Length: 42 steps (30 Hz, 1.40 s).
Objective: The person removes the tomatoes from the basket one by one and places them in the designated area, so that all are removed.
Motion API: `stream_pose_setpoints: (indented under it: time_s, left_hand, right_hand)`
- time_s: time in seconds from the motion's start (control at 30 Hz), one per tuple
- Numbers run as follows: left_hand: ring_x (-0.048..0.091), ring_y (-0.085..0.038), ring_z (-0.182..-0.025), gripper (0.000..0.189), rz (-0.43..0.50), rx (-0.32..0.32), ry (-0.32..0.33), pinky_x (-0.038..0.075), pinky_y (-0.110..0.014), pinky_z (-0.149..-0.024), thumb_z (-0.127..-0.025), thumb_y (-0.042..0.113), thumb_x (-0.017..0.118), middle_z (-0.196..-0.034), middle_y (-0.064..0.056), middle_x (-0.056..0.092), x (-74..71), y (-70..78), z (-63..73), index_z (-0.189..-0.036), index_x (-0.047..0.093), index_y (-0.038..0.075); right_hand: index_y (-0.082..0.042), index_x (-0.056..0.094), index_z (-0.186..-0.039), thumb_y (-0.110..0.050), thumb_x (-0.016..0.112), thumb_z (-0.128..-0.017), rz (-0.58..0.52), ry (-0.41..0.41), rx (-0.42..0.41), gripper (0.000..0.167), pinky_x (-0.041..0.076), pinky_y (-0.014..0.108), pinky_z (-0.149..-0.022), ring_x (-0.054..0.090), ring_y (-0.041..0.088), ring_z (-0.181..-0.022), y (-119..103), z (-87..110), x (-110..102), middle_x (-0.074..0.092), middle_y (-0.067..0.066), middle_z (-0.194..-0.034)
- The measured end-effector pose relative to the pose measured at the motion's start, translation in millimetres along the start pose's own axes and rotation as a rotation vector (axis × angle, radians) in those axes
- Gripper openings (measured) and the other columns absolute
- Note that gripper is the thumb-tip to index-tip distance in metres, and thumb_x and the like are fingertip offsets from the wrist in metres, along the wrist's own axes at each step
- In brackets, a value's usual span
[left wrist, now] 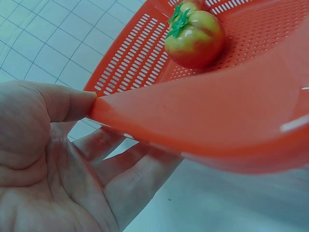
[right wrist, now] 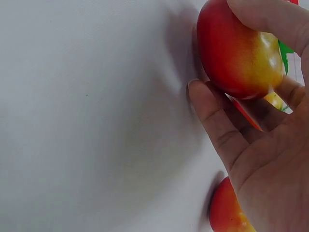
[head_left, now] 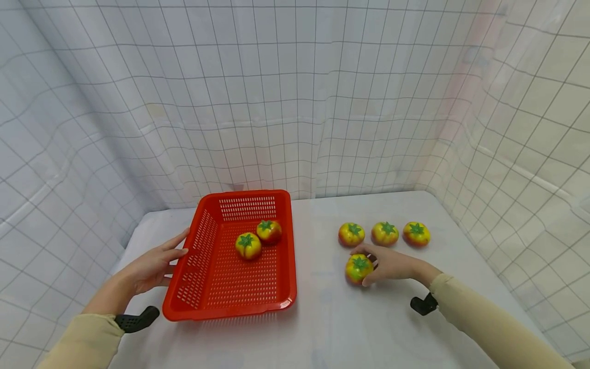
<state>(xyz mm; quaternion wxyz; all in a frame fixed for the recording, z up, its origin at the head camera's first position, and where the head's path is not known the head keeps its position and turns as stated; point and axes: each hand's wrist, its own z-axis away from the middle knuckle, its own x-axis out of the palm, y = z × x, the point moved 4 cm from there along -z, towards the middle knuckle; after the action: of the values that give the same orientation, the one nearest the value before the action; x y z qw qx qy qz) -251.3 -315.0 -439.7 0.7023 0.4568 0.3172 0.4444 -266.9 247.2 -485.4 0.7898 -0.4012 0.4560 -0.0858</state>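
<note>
My left hand (head_left: 149, 269) holds the left side of a red plastic basket (head_left: 230, 310). In the left wrist view the thumb (left wrist: 72, 102) is at the rim and the other fingers reach under it. Two red-and-yellow tomatoes with green star-shaped tops lie inside, one nearer (head_left: 248, 246) and one farther back (head_left: 269, 232). To the right of the basket, my right hand (head_left: 392, 263) grips another tomato (head_left: 359, 269) from its right side. Seen from the right wrist, thumb and fingers are around this tomato (right wrist: 236, 53), close over the table.
Behind the right hand, three more tomatoes stand in a row: left (head_left: 351, 234), middle (head_left: 384, 233) and right (head_left: 417, 234). A white cloth covers the table (head_left: 322, 318). White gridded curtains (head_left: 295, 102) enclose its back and sides.
</note>
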Motion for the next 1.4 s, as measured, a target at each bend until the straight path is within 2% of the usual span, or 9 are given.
stream_pose_setpoints:
  time_s: [0.2,0.77,1.0,1.2,1.4]
  left_hand:
    - [0.067,-0.035,-0.109,0.074,-0.004,-0.003,0.003,0.057,-0.057,-0.087,-0.111,0.027,0.046,-0.139,-0.019,0.051,0.4,0.5,0.4,-0.164,-0.005,0.028]
    - [0.067,-0.034,-0.108,0.074,-0.005,-0.014,0.025,0.057,-0.057,-0.087,-0.111,0.027,0.047,-0.139,-0.020,0.050,0.4,-0.6,1.2,-0.165,-0.004,0.028]
    - [0.067,-0.033,-0.108,0.075,-0.005,0.005,-0.008,0.057,-0.057,-0.087,-0.111,0.027,0.046,-0.136,-0.015,0.053,0.2,0.4,1.0,-0.164,-0.007,0.026]
    - [0.067,-0.032,-0.108,0.075,-0.002,0.001,-0.009,0.057,-0.056,-0.087,-0.111,0.028,0.046,-0.137,-0.016,0.052,0.8,0.8,1.4,-0.164,-0.007,0.027]
    - [0.067,-0.033,-0.108,0.075,-0.002,-0.002,-0.005,0.057,-0.056,-0.087,-0.111,0.028,0.046,-0.137,-0.017,0.052,0.4,0.4,1.9,-0.164,-0.007,0.027]
  right_hand:
    - [-0.025,0.053,-0.136,-0.032,0.086,-0.082,-0.003,0.018,0.008,0.064,0.045,0.044,-0.101,0.052,0.020,-0.116,1.2,-0.6,0.5,0.056,-0.002,-0.128]
    - [-0.022,0.051,-0.138,-0.034,0.085,-0.083,0.019,0.021,-0.005,0.066,0.044,0.046,-0.104,0.051,0.020,-0.119,2.0,-1.7,1.2,0.053,-0.001,-0.136]
    - [-0.022,0.051,-0.139,-0.033,0.085,-0.083,0.011,0.014,-0.008,0.066,0.044,0.047,-0.104,0.051,0.021,-0.118,3.6,-1.5,0.9,0.053,0.000,-0.136]
    - [-0.026,0.051,-0.140,-0.034,0.086,-0.083,0.017,0.009,0.012,0.067,0.043,0.044,-0.104,0.051,0.018,-0.118,5.8,-1.2,1.1,0.052,-0.002,-0.137]
    - [-0.024,0.050,-0.142,-0.035,0.085,-0.083,0.013,0.008,0.015,0.069,0.043,0.046,-0.104,0.051,0.019,-0.119,5.0,1.2,-0.3,0.052,0.001,-0.139]
